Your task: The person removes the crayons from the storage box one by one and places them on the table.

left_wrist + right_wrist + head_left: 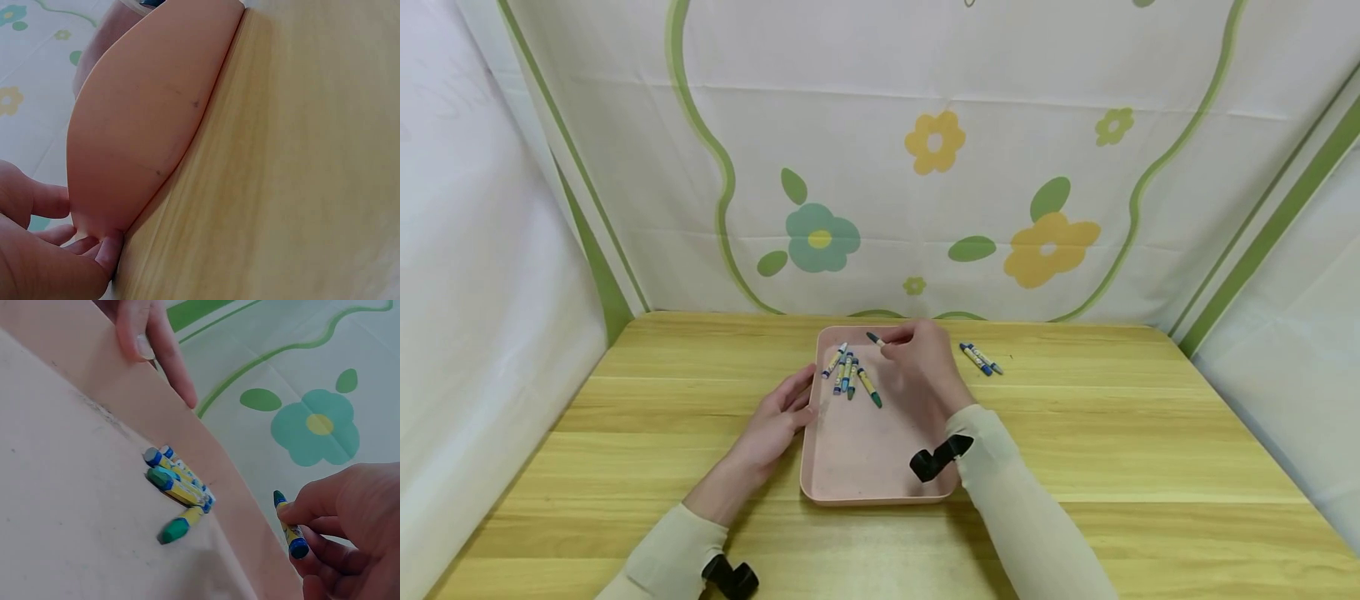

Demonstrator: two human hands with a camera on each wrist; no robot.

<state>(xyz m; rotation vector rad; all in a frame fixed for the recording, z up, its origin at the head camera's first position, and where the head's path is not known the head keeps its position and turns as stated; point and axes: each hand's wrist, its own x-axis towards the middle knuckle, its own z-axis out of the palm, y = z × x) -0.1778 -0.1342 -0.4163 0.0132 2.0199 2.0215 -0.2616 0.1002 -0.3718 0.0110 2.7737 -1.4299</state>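
My right hand (922, 357) pinches a dark green crayon (292, 531) between thumb and fingers, over the far part of a pink tray (880, 467). The crayon has a yellow wrapper with blue bands. Several crayons (178, 481) lie in the tray near its left wall; one with a bright green tip (869, 388) lies a little apart from the bunch. On the left side, my left hand (778, 421) rests against the tray's outer wall (137, 119), its thumb at the rim and its fingertips low by the table.
Two blue-ended crayons (981, 359) lie side by side on the wooden table (1120, 433), right of the tray. A white curtain with printed flowers (935, 142) hangs behind the table, with white cloth at both sides.
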